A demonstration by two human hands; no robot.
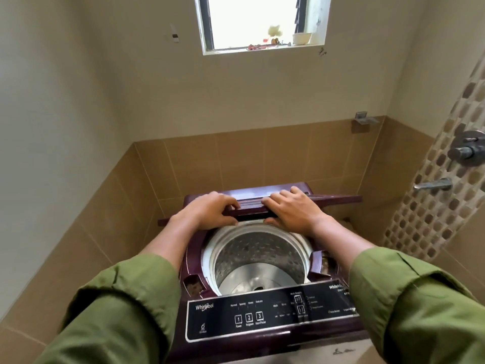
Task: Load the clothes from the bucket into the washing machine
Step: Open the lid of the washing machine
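A maroon top-loading washing machine point(262, 334) stands right below me, its black control panel nearest. Its folding lid point(252, 204) is raised and folded toward the back. My left hand point(212, 210) grips the lid's front edge on the left, and my right hand point(291, 207) grips it on the right, thumbs underneath. The steel drum point(252, 258) is exposed and holds no clothes that I can see. Neither the bucket nor any clothes appear in view. Both forearms wear green sleeves.
Brown tiled walls close in behind and on both sides of the machine. A tap point(433, 184) and a mixer knob point(467, 149) stick out from the mosaic wall on the right. A window point(262, 22) sits high on the back wall.
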